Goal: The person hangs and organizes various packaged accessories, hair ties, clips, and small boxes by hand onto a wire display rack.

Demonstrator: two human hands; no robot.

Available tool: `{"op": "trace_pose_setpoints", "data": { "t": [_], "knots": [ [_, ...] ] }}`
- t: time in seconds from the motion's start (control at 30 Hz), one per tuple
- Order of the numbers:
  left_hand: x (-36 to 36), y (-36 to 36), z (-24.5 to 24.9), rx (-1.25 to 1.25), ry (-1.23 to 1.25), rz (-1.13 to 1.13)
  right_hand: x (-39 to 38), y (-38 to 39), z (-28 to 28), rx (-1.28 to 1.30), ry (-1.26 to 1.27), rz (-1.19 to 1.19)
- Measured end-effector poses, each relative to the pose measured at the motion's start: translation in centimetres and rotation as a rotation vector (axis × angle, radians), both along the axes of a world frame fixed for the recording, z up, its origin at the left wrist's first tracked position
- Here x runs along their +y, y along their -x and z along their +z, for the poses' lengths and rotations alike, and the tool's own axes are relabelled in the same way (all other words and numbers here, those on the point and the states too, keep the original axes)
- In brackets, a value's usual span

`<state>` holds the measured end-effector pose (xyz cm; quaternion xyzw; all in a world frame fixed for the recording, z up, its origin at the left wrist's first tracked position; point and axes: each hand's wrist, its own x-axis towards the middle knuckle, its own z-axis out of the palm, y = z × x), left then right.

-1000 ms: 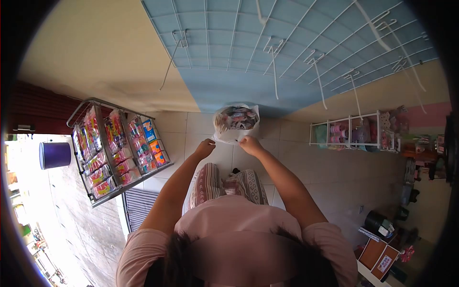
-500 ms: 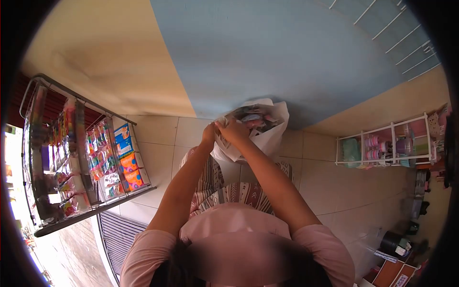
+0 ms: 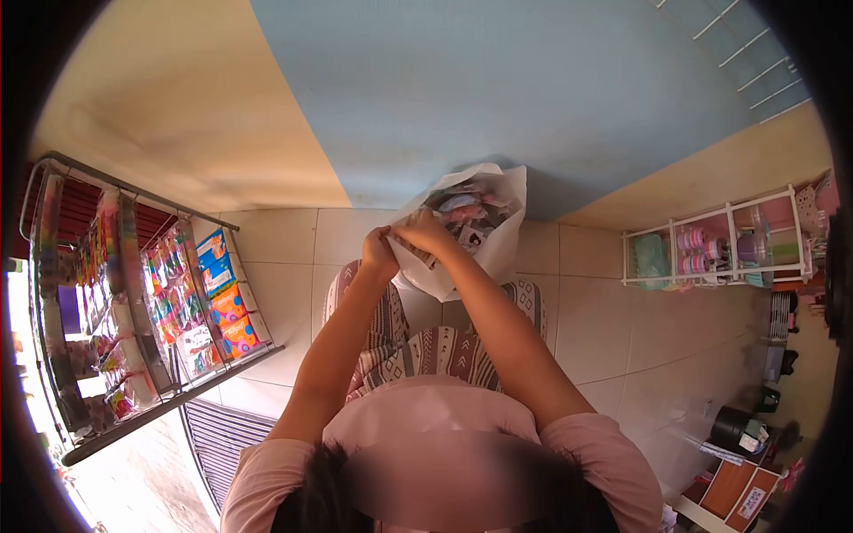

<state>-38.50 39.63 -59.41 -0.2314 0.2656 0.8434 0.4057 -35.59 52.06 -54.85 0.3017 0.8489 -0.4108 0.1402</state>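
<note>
A white plastic bag (image 3: 505,240) stands on the floor against the wall, its mouth facing up. Inside it lie several small packets (image 3: 469,206) in clear and coloured wrapping, too jumbled to name. My left hand (image 3: 380,254) is closed on the bag's left rim, fingers curled around the edge. Right beside it, my right hand (image 3: 428,234) lies over the same rim with its thumb towards the left hand. Its fingers bend down at the bag's mouth and are partly hidden; it appears to pinch the plastic there.
On the left stands a metal rack (image 3: 160,391) hung with colourful packets (image 3: 233,306). A striped mat (image 3: 227,444) lies behind it. To the right is a white wire shelf (image 3: 720,280) holding small goods. The painted wall (image 3: 498,80) rises directly behind the bag.
The bag's mouth is spread wider, showing more packets. Both hands stay at its left rim, the right one shifting slightly. The whole view has moved a little.
</note>
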Motion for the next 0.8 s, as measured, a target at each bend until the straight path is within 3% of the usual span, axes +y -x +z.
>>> {"op": "trace_pose_setpoints", "data": {
  "t": [0.1,0.2,0.3,0.4,0.53,0.63,0.73,0.8],
  "knots": [
    [-0.6,0.4,1.1,-0.006,-0.025,-0.02,1.2,0.4,-2.0,0.153,0.047,0.134],
    [-0.8,0.8,1.6,-0.014,-0.014,-0.027,2.3,-0.5,0.5,0.047,0.324,0.003],
    [-0.5,1.0,1.6,0.022,0.019,-0.03,2.5,-0.5,-0.9,-0.001,0.239,-0.113],
    [-0.5,1.2,0.2,0.149,0.099,-0.042,4.5,-1.4,-0.6,0.045,0.148,-0.033],
    [0.3,0.3,1.6,0.236,0.197,-0.118,6.7,-3.5,2.6,0.206,0.497,-0.105],
    [2.0,-1.1,0.3,0.514,0.346,-0.205,6.0,-3.5,1.3,0.17,0.345,-0.099],
    [2.2,-1.4,0.1,0.608,0.505,-0.161,5.5,-2.2,-2.0,0.196,0.235,-0.037],
    [1.8,-1.3,-0.5,0.564,0.482,-0.138,5.2,-2.6,-0.6,0.181,0.409,-0.09]
  ]
}}
